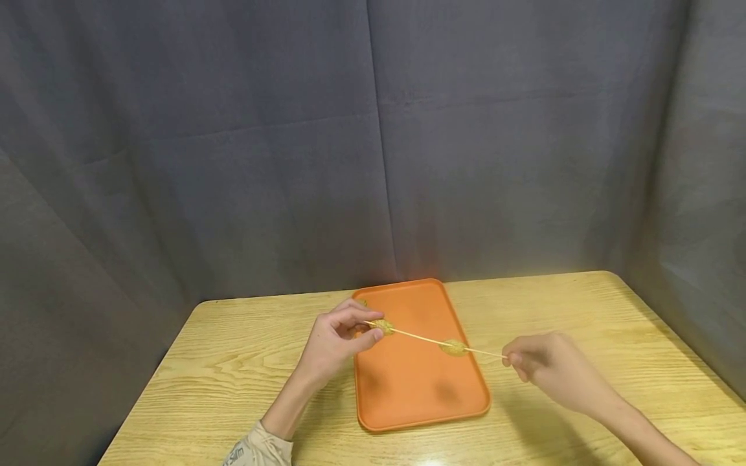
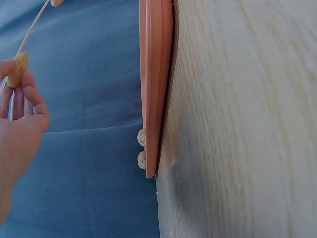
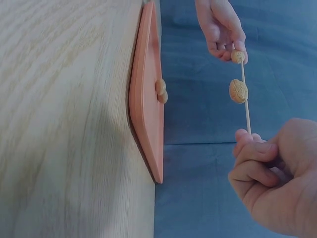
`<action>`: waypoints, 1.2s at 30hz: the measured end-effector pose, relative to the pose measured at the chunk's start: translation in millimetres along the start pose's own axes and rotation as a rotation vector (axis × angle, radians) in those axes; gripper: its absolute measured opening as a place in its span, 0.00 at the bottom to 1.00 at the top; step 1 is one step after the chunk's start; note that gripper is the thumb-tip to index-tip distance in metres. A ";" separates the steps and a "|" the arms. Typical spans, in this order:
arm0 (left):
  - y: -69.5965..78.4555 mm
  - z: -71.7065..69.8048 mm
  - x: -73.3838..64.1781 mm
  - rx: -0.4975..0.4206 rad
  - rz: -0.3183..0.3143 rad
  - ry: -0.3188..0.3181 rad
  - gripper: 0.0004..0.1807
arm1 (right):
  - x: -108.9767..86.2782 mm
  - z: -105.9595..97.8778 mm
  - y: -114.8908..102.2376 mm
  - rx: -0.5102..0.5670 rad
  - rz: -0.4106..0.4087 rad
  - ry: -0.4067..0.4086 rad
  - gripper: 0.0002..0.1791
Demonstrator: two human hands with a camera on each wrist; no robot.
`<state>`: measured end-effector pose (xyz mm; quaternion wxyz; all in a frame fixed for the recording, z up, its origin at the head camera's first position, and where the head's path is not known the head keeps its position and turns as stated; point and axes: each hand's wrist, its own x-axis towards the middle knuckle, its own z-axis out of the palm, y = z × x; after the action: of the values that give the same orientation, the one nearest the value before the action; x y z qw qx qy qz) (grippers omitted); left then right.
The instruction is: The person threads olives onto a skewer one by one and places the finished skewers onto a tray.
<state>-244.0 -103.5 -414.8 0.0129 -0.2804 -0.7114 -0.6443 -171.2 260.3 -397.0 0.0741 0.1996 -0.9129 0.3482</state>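
Observation:
A thin wooden skewer (image 1: 422, 338) slants between the two hands, above the orange tray. My left hand (image 1: 329, 340) pinches a tan, rough-surfaced ball (image 1: 383, 327) between thumb and fingers at the skewer's left end. Further along sits a second similar ball (image 1: 454, 348), threaded on the stick and touched by neither hand. My right hand (image 1: 553, 372) grips the bare right end with thumb and curled fingers, as the right wrist view shows closely. Whether the tip goes right through the ball at the left hand is hidden by the fingers.
The orange tray (image 1: 416, 388) lies on a wood-grain table (image 1: 245, 362). Two more tan balls (image 3: 161, 87) rest at its far end, mostly behind the left hand in the head view. Grey curtains (image 1: 280, 162) surround the table at the back and sides.

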 end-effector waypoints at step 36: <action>-4.7 13.5 -2.8 -0.221 0.018 -0.081 0.17 | -2.4 7.9 -6.7 0.069 -0.014 -0.024 0.10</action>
<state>-239.0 -92.2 -422.4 -0.0411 -0.3123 -0.6333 -0.7069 -166.2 251.2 -399.5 0.0587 0.2126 -0.8997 0.3767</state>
